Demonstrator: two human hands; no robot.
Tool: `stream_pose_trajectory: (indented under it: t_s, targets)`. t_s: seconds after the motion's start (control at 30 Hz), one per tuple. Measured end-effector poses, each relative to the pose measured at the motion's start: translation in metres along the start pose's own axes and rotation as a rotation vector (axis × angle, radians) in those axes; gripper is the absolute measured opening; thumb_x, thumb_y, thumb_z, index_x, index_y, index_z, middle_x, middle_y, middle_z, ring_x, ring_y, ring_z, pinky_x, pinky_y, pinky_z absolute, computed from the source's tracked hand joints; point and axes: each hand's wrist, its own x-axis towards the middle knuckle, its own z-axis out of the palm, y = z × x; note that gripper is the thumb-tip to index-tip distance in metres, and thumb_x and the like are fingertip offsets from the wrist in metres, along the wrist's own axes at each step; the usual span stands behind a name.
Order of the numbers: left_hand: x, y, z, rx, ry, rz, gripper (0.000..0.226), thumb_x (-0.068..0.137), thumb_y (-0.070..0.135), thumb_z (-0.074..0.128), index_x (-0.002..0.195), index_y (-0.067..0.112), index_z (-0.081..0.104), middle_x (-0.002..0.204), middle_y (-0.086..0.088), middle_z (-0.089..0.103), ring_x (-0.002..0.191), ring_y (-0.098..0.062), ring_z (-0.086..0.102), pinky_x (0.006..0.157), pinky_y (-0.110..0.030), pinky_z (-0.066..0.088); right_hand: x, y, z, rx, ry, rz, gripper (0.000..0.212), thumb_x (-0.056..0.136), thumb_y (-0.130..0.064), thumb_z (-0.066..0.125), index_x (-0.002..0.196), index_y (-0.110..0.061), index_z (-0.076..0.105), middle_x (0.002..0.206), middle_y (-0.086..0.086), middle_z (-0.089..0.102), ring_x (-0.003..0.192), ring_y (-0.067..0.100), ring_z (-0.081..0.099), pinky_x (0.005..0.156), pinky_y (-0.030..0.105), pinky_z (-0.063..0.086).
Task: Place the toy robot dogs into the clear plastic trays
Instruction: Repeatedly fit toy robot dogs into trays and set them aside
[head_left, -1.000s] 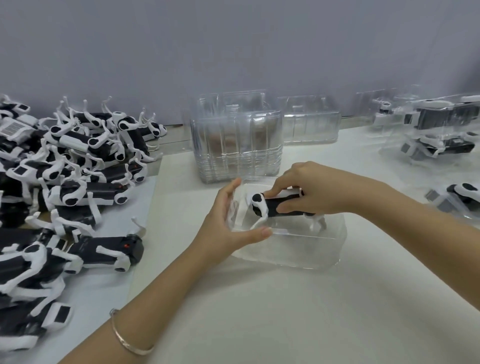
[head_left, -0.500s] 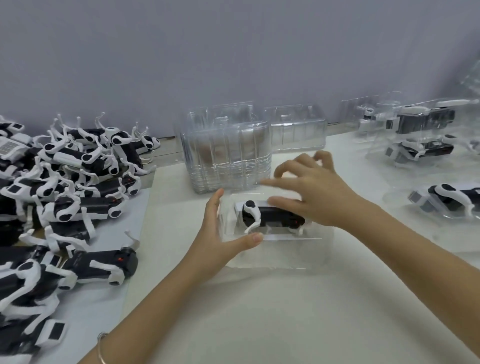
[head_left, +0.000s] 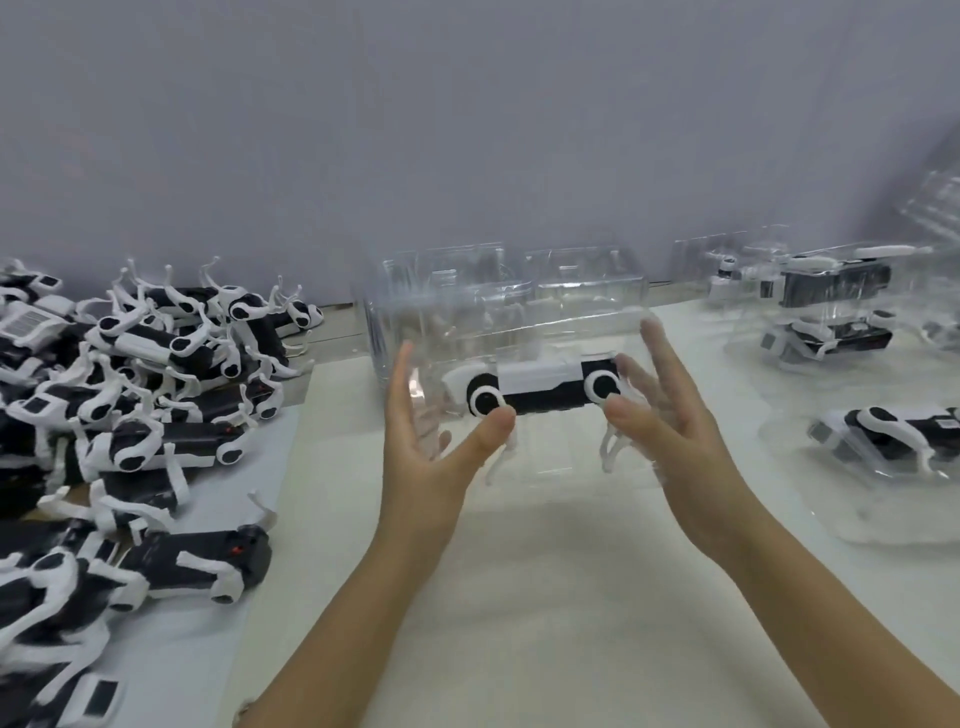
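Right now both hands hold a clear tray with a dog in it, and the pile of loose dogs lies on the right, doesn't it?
Not quite. The left hand and right hand do hold the tray with a dog in it, but the pile of loose dogs lies on the left, as the head view shows.

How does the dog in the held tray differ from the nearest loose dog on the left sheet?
Trayed dog sits inside the clear tray, gripped by left hand and right hand; loose dog lies bare on the sheet. Trayed dog shows a white panel; loose dog looks mostly dark. Both black-and-white.
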Motion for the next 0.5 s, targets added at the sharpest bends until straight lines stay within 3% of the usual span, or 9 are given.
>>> stream_pose_trajectory:
  t_s: [0.07, 0.13, 0.17, 0.23, 0.33, 0.43, 0.5]
  targets:
    - [-0.004, 0.008, -0.004, 0.023, 0.024, 0.125, 0.093, 0.054, 0.063, 0.08, 0.132, 0.069, 0.029, 0.147, 0.02, 0.041, 0.125, 0.003, 0.05, 0.101, -0.024, 0.043, 0.002, -0.002, 0.006, 0.015, 0.043, -0.115, 0.081, 0.062, -0.056, 0.073, 0.133, -0.067, 0.036, 0.137, -0.022, 0.051, 0.119, -0.004, 0.056, 0.09, 0.022, 0.05]
    - [-0.006, 0.011, -0.006, 0.036, 0.034, 0.2, 0.091, 0.062, 0.059, 0.078, 0.137, 0.064, 0.028, 0.147, 0.026, 0.04, 0.129, 0.0, 0.048, 0.106, -0.032, 0.042, 0.002, 0.001, 0.014, 0.028, 0.091, -0.176, 0.074, 0.066, -0.057, 0.075, 0.131, -0.067, 0.04, 0.134, -0.02, 0.057, 0.119, 0.0, 0.057, 0.096, 0.049, 0.05]
    - [-0.007, 0.012, -0.007, 0.052, 0.04, 0.218, 0.088, 0.065, 0.056, 0.076, 0.138, 0.062, 0.027, 0.146, 0.03, 0.04, 0.132, -0.002, 0.046, 0.109, -0.037, 0.04, 0.001, 0.003, 0.016, 0.037, 0.106, -0.201, 0.072, 0.067, -0.058, 0.075, 0.13, -0.067, 0.041, 0.132, -0.024, 0.057, 0.12, -0.001, 0.057, 0.098, 0.053, 0.048]
    - [-0.007, 0.013, -0.007, 0.082, 0.042, 0.218, 0.083, 0.068, 0.057, 0.073, 0.137, 0.065, 0.028, 0.143, 0.037, 0.038, 0.135, -0.005, 0.044, 0.112, -0.044, 0.038, 0.001, 0.011, 0.019, 0.051, 0.127, -0.224, 0.069, 0.071, -0.056, 0.074, 0.131, -0.065, 0.041, 0.13, -0.031, 0.056, 0.12, -0.005, 0.055, 0.101, 0.052, 0.047]
    - [-0.012, 0.016, -0.003, 0.159, 0.035, 0.184, 0.076, 0.071, 0.059, 0.074, 0.13, 0.072, 0.028, 0.142, 0.042, 0.035, 0.135, -0.001, 0.041, 0.112, -0.042, 0.038, 0.001, 0.026, 0.018, 0.151, 0.148, -0.172, 0.063, 0.077, -0.037, 0.075, 0.13, -0.059, 0.048, 0.129, -0.021, 0.061, 0.119, 0.006, 0.059, 0.1, 0.05, 0.05]
    - [-0.014, 0.02, 0.002, 0.228, 0.056, 0.187, 0.075, 0.077, 0.053, 0.074, 0.134, 0.067, 0.028, 0.141, 0.04, 0.037, 0.134, 0.006, 0.039, 0.115, -0.038, 0.034, -0.001, 0.035, 0.018, 0.199, 0.167, -0.118, 0.06, 0.078, -0.029, 0.071, 0.13, -0.051, 0.053, 0.125, -0.012, 0.066, 0.105, 0.022, 0.061, 0.083, 0.033, 0.057]
    - [-0.023, 0.028, 0.003, 0.276, 0.05, 0.177, 0.078, 0.075, 0.051, 0.07, 0.139, 0.06, 0.028, 0.14, 0.043, 0.034, 0.134, 0.011, 0.033, 0.115, -0.029, 0.03, 0.0, 0.037, 0.016, 0.253, 0.157, -0.054, 0.062, 0.078, -0.027, 0.07, 0.133, -0.048, 0.051, 0.124, -0.003, 0.067, 0.107, 0.024, 0.061, 0.078, 0.031, 0.057]
